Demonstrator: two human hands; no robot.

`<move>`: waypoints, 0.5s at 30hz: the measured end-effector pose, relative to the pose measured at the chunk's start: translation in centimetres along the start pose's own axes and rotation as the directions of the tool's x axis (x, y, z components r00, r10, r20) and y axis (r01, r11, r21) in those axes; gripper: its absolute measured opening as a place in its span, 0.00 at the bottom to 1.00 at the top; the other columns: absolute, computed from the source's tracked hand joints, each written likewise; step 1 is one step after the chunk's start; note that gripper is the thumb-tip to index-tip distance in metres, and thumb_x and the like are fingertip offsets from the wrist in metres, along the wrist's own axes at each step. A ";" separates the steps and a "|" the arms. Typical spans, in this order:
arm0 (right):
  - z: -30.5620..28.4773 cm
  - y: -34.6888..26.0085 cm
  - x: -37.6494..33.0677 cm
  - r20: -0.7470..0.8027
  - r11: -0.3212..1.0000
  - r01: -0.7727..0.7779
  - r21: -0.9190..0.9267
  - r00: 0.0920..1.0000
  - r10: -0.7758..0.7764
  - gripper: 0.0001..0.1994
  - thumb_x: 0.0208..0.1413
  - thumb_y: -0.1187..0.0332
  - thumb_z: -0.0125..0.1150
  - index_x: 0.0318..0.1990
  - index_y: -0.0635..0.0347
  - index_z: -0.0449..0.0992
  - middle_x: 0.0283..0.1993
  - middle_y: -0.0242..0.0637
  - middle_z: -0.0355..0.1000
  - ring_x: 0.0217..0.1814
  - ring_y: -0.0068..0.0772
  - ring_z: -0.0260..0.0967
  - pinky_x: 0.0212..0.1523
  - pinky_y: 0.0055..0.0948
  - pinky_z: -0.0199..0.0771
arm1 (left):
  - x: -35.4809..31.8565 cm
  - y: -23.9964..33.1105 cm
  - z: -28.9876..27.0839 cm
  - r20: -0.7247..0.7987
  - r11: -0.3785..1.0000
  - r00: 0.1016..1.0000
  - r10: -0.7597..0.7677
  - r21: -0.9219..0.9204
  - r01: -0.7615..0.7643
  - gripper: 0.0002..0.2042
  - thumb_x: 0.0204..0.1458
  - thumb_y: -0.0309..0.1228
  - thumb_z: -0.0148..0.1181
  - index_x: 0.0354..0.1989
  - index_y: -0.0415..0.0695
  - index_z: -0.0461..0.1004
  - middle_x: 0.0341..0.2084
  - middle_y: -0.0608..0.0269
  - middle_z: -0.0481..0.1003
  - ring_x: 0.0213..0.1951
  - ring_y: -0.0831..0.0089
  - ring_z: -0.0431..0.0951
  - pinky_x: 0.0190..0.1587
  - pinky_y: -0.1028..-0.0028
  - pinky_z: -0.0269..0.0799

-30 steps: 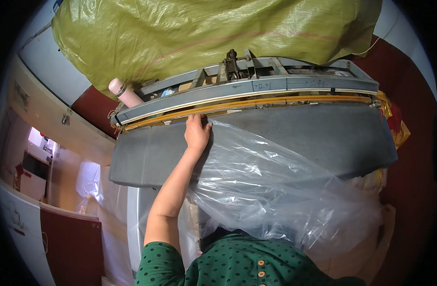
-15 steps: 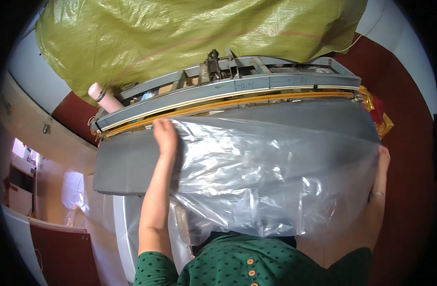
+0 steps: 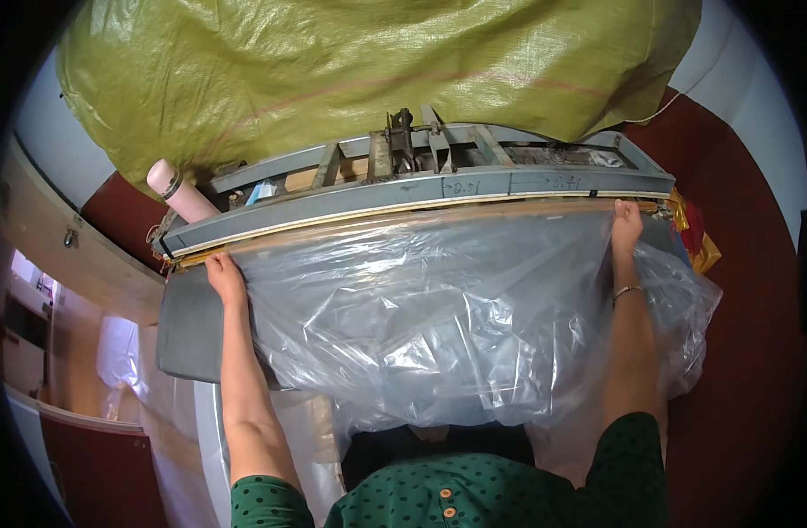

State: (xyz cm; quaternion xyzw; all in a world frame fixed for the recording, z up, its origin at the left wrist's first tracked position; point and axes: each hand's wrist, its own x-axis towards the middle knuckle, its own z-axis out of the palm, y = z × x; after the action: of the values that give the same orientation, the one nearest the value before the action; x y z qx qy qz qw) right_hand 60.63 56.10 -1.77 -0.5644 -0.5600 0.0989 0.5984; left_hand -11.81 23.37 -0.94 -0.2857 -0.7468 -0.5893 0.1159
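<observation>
A wide sheet of clear plastic film (image 3: 403, 308) lies creased across a long grey padded board (image 3: 189, 321). My left hand (image 3: 225, 275) grips the film's far left corner, fingers closed, close to the orange-yellow strip along the board's far edge. At the right end my right hand (image 3: 626, 224) pinches the same far edge of the film, and a bangle circles that wrist. Between my hands the film's far edge is stretched along the strip. Its near side hangs toward my body, and a loose bunch spills past my right forearm.
Behind the board runs a grey metal frame (image 3: 333, 198) with a lever mechanism (image 3: 405, 141) on top. A pink bottle (image 3: 181, 192) leans at its left end. A yellow-green woven sheet (image 3: 377, 62) covers the back, and gold and red wrapping (image 3: 696, 233) hangs at the right.
My left hand has moved left along the strip. My right hand has come inward and up from the right side to the strip, drawing the film's far edge along it.
</observation>
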 end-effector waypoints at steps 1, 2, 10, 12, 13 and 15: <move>0.0 0.3 0.2 0.009 0.999 0.002 0.038 1.000 -0.003 0.10 0.53 0.65 0.59 0.32 0.64 0.71 0.25 0.35 0.71 0.28 0.23 0.67 0.34 0.25 0.68 | 0.2 -0.1 0.1 0.017 1.000 1.000 0.009 -0.013 -0.008 0.09 0.55 0.30 0.49 0.25 0.39 0.64 0.18 0.64 0.66 0.23 0.77 0.63 0.28 0.75 0.63; 0.1 0.6 0.3 -0.020 1.000 0.021 0.022 1.000 -0.020 0.10 0.52 0.65 0.60 0.32 0.64 0.71 0.25 0.34 0.71 0.28 0.23 0.66 0.34 0.25 0.67 | 0.3 -0.2 0.3 0.008 0.999 1.000 0.014 -0.041 -0.014 0.10 0.55 0.30 0.49 0.24 0.39 0.64 0.18 0.66 0.65 0.22 0.78 0.62 0.27 0.76 0.62; 0.0 -0.3 0.2 -0.021 0.980 -0.163 0.115 0.986 0.166 0.07 0.49 0.70 0.59 0.29 0.61 0.66 0.21 0.29 0.66 0.21 0.20 0.62 0.22 0.22 0.64 | 0.3 0.8 -0.2 -0.078 0.974 0.992 -0.098 -0.213 0.080 0.07 0.53 0.29 0.51 0.28 0.42 0.60 0.18 0.68 0.65 0.20 0.83 0.61 0.24 0.81 0.60; -0.9 0.4 0.5 -0.020 0.956 -0.170 0.240 0.983 0.180 0.06 0.49 0.71 0.57 0.30 0.60 0.66 0.21 0.29 0.66 0.20 0.19 0.61 0.20 0.22 0.63 | -0.7 3.7 0.3 -0.073 0.953 0.972 -0.223 -0.229 0.201 0.07 0.52 0.28 0.50 0.30 0.42 0.59 0.18 0.68 0.64 0.19 0.82 0.62 0.23 0.81 0.60; -1.0 0.7 0.8 -0.014 0.935 -0.173 0.309 0.982 0.186 0.05 0.49 0.72 0.56 0.30 0.60 0.66 0.22 0.30 0.66 0.19 0.18 0.61 0.19 0.22 0.62 | -0.8 5.1 -0.1 -0.080 0.938 0.957 -0.281 -0.235 0.256 0.06 0.52 0.28 0.50 0.31 0.42 0.59 0.18 0.68 0.64 0.19 0.81 0.63 0.22 0.81 0.60; -0.6 1.3 1.2 -0.033 0.956 -0.157 0.246 0.985 0.170 0.04 0.49 0.72 0.55 0.31 0.60 0.67 0.22 0.29 0.65 0.21 0.18 0.60 0.22 0.22 0.63 | -0.2 3.3 -0.4 -0.093 0.937 0.953 -0.287 -0.234 0.259 0.06 0.52 0.28 0.49 0.33 0.41 0.59 0.20 0.67 0.65 0.20 0.80 0.64 0.22 0.79 0.60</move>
State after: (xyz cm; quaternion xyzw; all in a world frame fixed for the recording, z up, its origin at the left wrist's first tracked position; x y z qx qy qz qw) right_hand 62.22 57.12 -2.01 -0.5338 -0.4789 0.2005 0.6675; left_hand -9.85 23.37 1.80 -0.1525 -0.7010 -0.6951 0.0475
